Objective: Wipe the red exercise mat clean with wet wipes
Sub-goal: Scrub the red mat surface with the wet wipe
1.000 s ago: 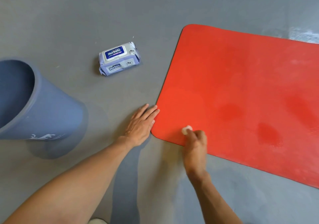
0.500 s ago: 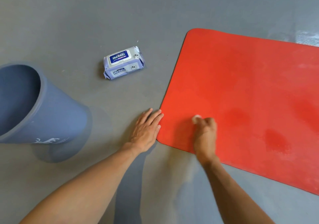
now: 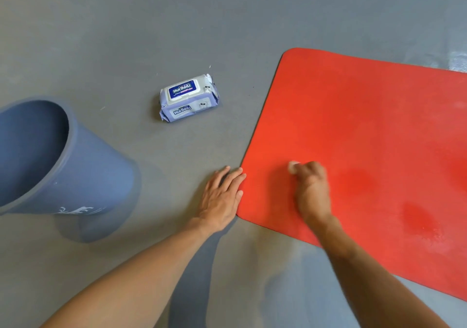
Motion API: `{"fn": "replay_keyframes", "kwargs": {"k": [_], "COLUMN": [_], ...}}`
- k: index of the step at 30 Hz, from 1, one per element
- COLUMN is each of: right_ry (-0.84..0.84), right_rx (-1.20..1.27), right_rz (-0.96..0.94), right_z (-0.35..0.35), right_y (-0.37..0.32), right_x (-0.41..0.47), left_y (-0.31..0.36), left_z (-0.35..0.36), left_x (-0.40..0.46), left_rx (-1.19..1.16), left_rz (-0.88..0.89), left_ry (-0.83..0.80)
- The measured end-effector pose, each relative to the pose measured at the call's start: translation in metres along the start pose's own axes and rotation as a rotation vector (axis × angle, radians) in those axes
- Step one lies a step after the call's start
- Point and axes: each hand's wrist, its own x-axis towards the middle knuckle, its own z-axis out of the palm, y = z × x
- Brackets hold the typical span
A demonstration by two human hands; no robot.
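Red exercise mat (image 3: 366, 138) flat on the grey floor (image 3: 177, 24), right end cut off by the frame edge, far right corner also out of view. Darker damp-looking patches on the mat's surface, edges soft and hard to trace. Wet wipe (image 3: 292, 167) mostly hidden under the right hand (image 3: 312, 188): only a small white wad visible past the fingertips, blurred, folds impossible to make out. Right hand curled, fingers bent around the wipe and pressing it down onto the mat near the mat's near left corner; thumb not visible. Left hand (image 3: 222, 196) flat on the floor, fingers straight and close together, holding nothing, fingertips and thumb side touching the mat's left edge. Both forearms cut off at the bottom of the frame. Pack of wet wipes (image 3: 188, 97) lying on the floor left of the mat, well apart from both hands, lid closed, small print unreadable. Blue bin (image 3: 83, 176) at the left, appearing tilted by the wide lens, its rim cut by the frame edge, inside dark.
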Motion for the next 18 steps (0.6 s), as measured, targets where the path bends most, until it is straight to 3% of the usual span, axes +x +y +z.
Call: {"fn": "replay_keyframes", "kwargs": {"k": [3,5,7,9,11,13,15,17,18], "right_ry": [0.111,0.065,0.064,-0.095,-0.18,-0.064,0.132,0.219,0.267], "right_rx": [0.035,0.07,0.065,0.174,0.12,0.079,0.005,0.053,0.049], "right_rz": [0.165,0.177,0.073,-0.155,-0.35,-0.28,0.001,0.263,0.307], "right_z": [-0.015,-0.005,0.02,0.028,0.028,0.02,-0.004,-0.02,-0.022], "right_y": [0.012,-0.011,-0.034,-0.062,-0.057,-0.018,0.017,0.04,0.042], "right_x": [0.024,0.012,-0.007,-0.027,-0.03,-0.007,0.03,0.058,0.066], "left_y": [0.0,0.002,0.004,0.007,0.009,0.012,0.015,0.017,0.02], "left_z": [0.002,0.001,0.001,0.0,-0.002,-0.002,-0.001,0.001,0.002], "left_x": [0.0,0.0,0.001,0.004,0.009,0.015,0.022,0.031,0.038], "left_rx": [-0.009,0.001,0.025,0.044,0.059,0.072,0.035,-0.008,-0.019], "left_rz": [-0.004,-0.007,-0.012,-0.03,-0.047,-0.042,-0.013,0.006,-0.008], "left_ry": [0.014,0.032,0.043,0.055,0.066,0.099,0.138,0.188,0.205]}}
